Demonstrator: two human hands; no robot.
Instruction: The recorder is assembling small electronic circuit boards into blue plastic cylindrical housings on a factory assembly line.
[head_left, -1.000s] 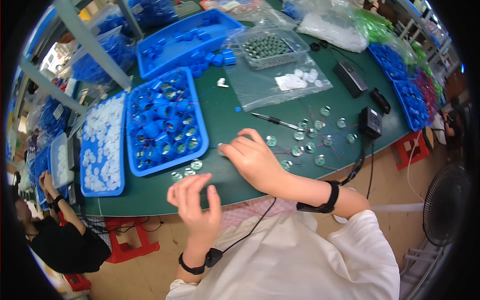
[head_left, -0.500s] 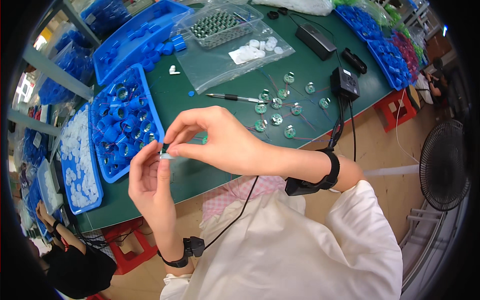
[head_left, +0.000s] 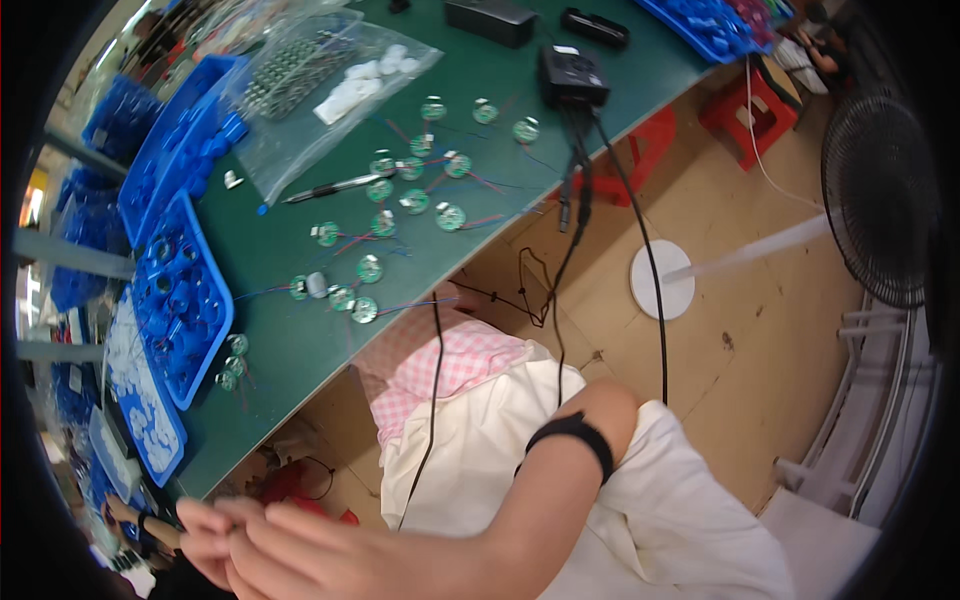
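At the lower left, beyond the table's near edge, my right hand (head_left: 310, 553) is blurred, with its fingers curled and pressed together. Whatever lies in its grip is hidden. Fingertips of what seems to be my left hand (head_left: 203, 540) meet it there; the rest of that hand is out of sight. Small round green circuit boards (head_left: 450, 216) with thin red and blue wires lie spread on the green table (head_left: 290, 345). A small grey-white round piece (head_left: 317, 285) sits among them. The nearest tray to my hands is a blue tray of white caps (head_left: 150, 415).
A blue tray (head_left: 222, 310) of blue cups stands at the left. Behind the boards lie a pen (head_left: 335, 188), a clear plastic bag (head_left: 290, 140) and a black box with cables (head_left: 573, 75). A fan (head_left: 880, 200) and a red stool (head_left: 750, 115) stand right. Another person's hand (head_left: 122, 510) shows lower left.
The view has swung, so the table's things sit farther left. My hands, previously together above the table with a small piece between them, now appear low at the left, partly cut off.
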